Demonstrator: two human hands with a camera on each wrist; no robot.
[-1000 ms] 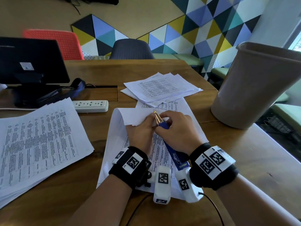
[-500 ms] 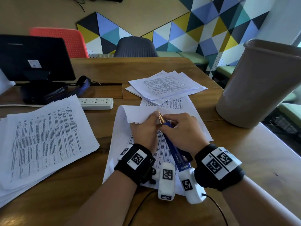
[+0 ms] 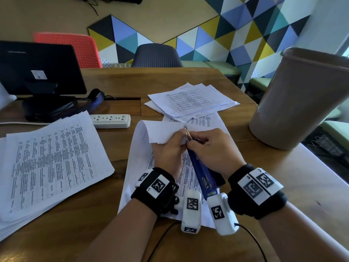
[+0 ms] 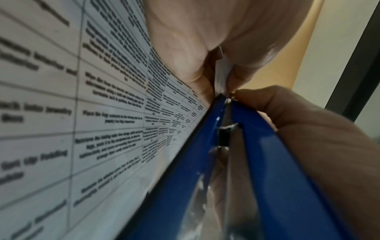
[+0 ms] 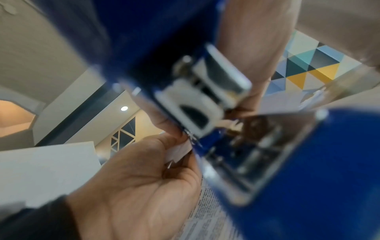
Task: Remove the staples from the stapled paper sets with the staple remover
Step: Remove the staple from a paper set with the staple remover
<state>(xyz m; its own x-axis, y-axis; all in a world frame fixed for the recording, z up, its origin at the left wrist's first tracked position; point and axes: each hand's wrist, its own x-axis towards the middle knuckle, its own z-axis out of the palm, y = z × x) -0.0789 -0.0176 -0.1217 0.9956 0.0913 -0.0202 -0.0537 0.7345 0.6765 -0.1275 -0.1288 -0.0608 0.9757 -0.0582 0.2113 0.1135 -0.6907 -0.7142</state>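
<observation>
A stapled paper set (image 3: 139, 148) lies on the wooden table in front of me, its top corner (image 3: 162, 131) folded back. My left hand (image 3: 171, 146) pinches that folded corner between thumb and fingers (image 4: 185, 40). My right hand (image 3: 211, 148) grips a long blue staple remover (image 3: 200, 171) near its front. Its metal tip (image 3: 188, 133) sits against the pinched corner, right beside the left fingertips. The wrist views show the blue tool (image 4: 267, 162) close up against the printed sheet (image 4: 102, 97) and the left palm (image 5: 139, 178). The staple itself is hidden.
A thick stack of printed sheets (image 3: 47, 157) lies at the left. Loose sheets (image 3: 190, 101) are piled behind the hands. A tall beige bin (image 3: 302, 103) stands at the right. A white power strip (image 3: 111, 121) and a black monitor (image 3: 37, 69) sit at the back left.
Both hands stay together at the folded corner. The tool's metal tip has edged a little closer to the left fingertips. The head view has shifted slightly.
</observation>
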